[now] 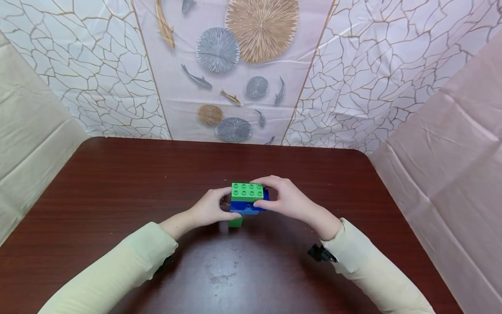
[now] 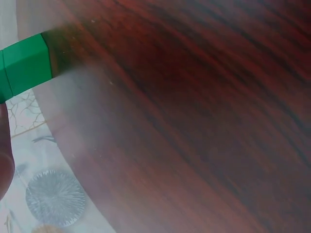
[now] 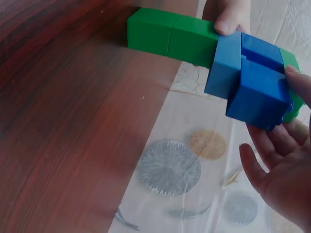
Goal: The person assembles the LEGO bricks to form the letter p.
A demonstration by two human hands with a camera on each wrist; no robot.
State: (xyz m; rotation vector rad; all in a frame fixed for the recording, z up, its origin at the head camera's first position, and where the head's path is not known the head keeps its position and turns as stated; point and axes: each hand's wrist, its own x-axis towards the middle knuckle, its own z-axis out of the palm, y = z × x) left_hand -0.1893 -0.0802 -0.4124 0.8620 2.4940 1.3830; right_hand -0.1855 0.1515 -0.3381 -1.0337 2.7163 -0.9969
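Both hands hold one stack of toy building bricks above the table. Its studded top is a light green brick, over dark blue bricks. Below these come a light blue brick and, lowest, two dark green bricks. My left hand grips the stack from the left, its thumb near where light blue meets green in the right wrist view. From the other side my right hand pinches the upper bricks between thumb and fingers. In the left wrist view only a green end and part of a finger show.
The stack is over a dark red-brown wooden table with rounded far corners. A patterned cloth hangs behind it, and pale cloth walls close in both sides. A black wrist device sits at the right cuff.
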